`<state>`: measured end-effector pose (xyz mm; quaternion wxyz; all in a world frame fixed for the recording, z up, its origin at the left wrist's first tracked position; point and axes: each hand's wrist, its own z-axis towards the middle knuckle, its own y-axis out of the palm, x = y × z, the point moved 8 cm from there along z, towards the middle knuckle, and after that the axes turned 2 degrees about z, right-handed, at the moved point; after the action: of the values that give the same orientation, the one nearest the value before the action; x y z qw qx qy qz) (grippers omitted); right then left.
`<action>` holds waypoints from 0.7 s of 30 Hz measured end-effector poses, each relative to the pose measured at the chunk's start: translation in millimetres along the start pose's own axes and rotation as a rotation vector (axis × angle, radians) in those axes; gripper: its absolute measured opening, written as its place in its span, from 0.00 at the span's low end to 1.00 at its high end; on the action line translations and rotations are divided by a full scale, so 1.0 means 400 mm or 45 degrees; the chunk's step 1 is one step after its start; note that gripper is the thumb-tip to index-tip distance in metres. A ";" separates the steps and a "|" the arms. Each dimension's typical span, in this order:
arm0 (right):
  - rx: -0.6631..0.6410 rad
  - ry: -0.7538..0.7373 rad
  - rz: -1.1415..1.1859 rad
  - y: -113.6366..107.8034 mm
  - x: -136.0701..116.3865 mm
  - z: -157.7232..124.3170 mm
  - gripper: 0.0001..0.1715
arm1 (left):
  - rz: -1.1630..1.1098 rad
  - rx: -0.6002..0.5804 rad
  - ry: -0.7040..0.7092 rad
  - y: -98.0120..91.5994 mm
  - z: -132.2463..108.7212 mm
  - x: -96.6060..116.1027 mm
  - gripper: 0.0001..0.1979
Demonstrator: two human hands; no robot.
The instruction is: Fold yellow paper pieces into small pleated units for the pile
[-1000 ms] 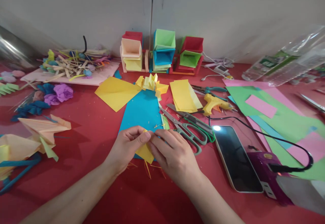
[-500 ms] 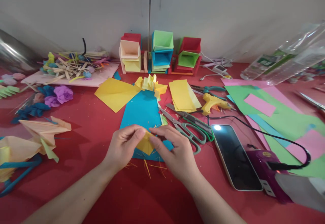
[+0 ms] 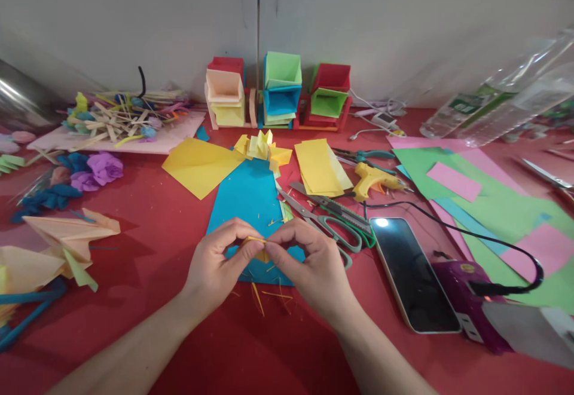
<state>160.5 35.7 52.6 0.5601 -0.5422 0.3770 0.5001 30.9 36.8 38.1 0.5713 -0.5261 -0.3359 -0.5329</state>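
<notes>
My left hand (image 3: 223, 257) and my right hand (image 3: 313, 260) meet over a blue sheet of paper (image 3: 244, 195). Between their thumbs and fingers they pinch a small piece of yellow paper (image 3: 262, 256); the fingers hide most of it. Thin yellow paper scraps (image 3: 257, 299) lie just in front of the blue sheet. Beyond it sit small folded yellow paper pieces (image 3: 260, 146). A larger yellow sheet (image 3: 200, 168) is to their left, and a stack of yellow paper rectangles (image 3: 319, 168) to their right.
Right of my hands lie scissors (image 3: 334, 227), a box cutter (image 3: 341, 213), a yellow glue gun (image 3: 379, 181), a phone (image 3: 415, 275) and a purple power strip (image 3: 466, 290) with a black cable. Folded paper boxes (image 3: 282, 93) stand along the wall. Paper flowers (image 3: 105, 168) lie left.
My fingertips have closed in over the yellow paper, which now shows less of its face and seems tilted or folded. The whole view has shifted slightly.
</notes>
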 end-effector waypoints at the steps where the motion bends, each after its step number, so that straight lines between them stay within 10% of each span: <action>1: -0.004 -0.003 0.005 0.002 -0.002 -0.001 0.06 | -0.026 -0.009 -0.015 0.001 0.000 -0.003 0.04; 11: -0.234 0.150 0.150 0.018 0.035 0.000 0.07 | -0.362 -0.009 -0.336 0.000 -0.003 -0.071 0.08; 21: -0.128 0.393 0.342 0.015 0.101 0.007 0.12 | -0.440 0.063 -0.495 -0.002 0.003 -0.101 0.09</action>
<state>163.1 43.9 12.6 0.3964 -0.5845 0.5017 0.4995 21.9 48.4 0.5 0.4092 -0.5392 -0.5373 -0.5031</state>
